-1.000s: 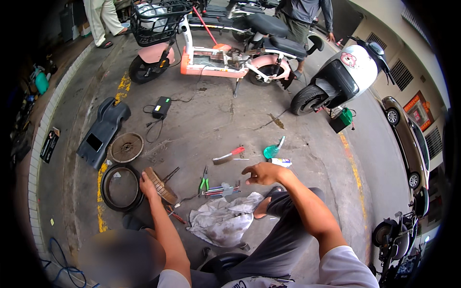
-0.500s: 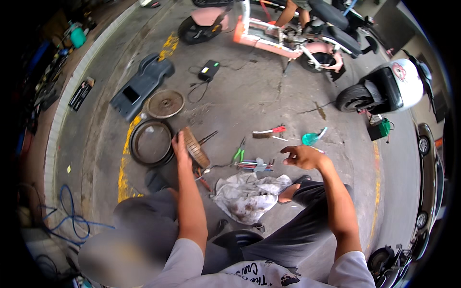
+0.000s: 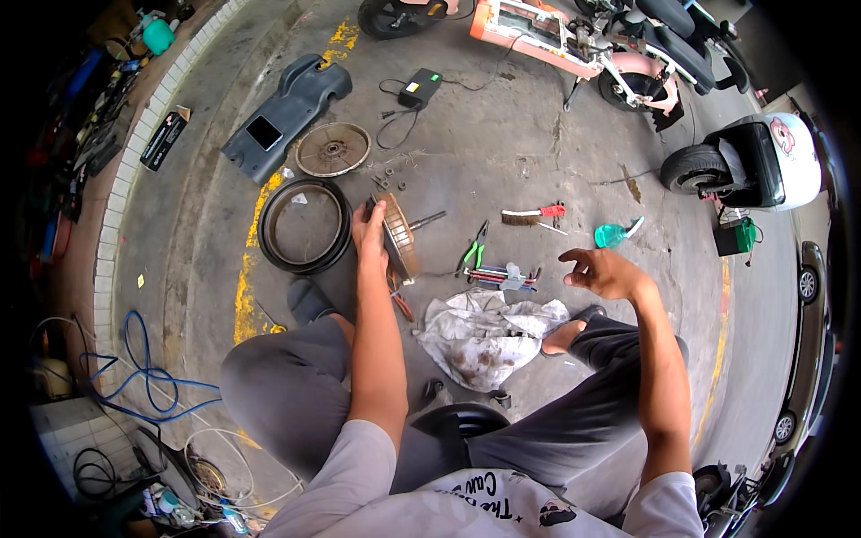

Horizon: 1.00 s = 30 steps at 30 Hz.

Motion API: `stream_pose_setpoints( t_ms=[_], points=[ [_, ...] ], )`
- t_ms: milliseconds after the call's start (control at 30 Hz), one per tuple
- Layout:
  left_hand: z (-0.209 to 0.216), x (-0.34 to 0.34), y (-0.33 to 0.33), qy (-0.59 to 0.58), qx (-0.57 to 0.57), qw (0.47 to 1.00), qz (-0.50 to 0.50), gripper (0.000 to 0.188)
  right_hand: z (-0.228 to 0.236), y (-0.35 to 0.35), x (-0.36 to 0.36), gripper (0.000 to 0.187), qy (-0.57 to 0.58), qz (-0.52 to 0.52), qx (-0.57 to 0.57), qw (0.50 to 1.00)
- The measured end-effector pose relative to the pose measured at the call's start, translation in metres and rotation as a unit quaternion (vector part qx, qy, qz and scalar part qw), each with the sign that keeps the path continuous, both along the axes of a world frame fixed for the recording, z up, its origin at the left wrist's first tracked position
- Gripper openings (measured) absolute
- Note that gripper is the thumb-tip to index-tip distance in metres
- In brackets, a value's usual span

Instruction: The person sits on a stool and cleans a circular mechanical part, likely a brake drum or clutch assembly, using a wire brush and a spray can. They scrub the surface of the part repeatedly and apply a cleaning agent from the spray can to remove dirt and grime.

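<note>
My left hand (image 3: 369, 235) is closed on the outer side of a motor stator (image 3: 405, 238), a thick disc with a copper-coloured wound rim. The stator stands on edge, tilted, with its axle (image 3: 428, 220) pointing right. Left of that hand lies a black wheel rim with a tyre-like edge (image 3: 265, 224). My right hand (image 3: 603, 273) hovers over the floor with nothing in it, index finger out and the other fingers loosely bent. Near it are green-handled pliers (image 3: 475, 249), a set of hex keys (image 3: 504, 276) and a stained white rag (image 3: 480, 336).
A round metal cover (image 3: 333, 149), grey plastic panel (image 3: 296, 108) and black charger (image 3: 421, 88) lie farther off. A red-handled brush (image 3: 534, 215) and green bottle (image 3: 612, 235) lie ahead. A pink scooter (image 3: 556, 45) stands beyond; blue hose (image 3: 134, 368) coils at left.
The view has shifted, so the floor items sit higher and farther right. The stator is still in my left hand, slightly more upright. My right hand stays raised and empty.
</note>
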<state>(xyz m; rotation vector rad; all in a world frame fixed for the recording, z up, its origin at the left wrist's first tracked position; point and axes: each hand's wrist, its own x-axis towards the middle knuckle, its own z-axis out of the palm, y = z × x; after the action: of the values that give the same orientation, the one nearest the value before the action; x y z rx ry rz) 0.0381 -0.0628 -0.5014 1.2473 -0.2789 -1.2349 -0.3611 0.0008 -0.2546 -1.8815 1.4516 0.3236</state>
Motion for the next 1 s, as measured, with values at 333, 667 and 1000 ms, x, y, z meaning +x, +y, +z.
stream_pose_setpoints(
  t_ms=[333, 667, 1000],
  points=[
    [0.0, -0.018, -0.012, -0.036, -0.015, 0.999, -0.009, 0.093, 0.001, 0.0, 0.001, 0.046, 0.005, 0.012, -0.023, 1.0],
    [-0.017, -0.053, -0.027, -0.267, 0.011, 0.963, -0.031, 0.082, -0.001, 0.002, -0.003, 0.045, -0.004, 0.017, -0.035, 0.999],
    [-0.018, -0.03, -0.032, -0.244, 0.007, 0.969, 0.023, 0.056, 0.016, 0.018, -0.02, 0.044, 0.004, -0.016, -0.023, 1.0]
  ],
)
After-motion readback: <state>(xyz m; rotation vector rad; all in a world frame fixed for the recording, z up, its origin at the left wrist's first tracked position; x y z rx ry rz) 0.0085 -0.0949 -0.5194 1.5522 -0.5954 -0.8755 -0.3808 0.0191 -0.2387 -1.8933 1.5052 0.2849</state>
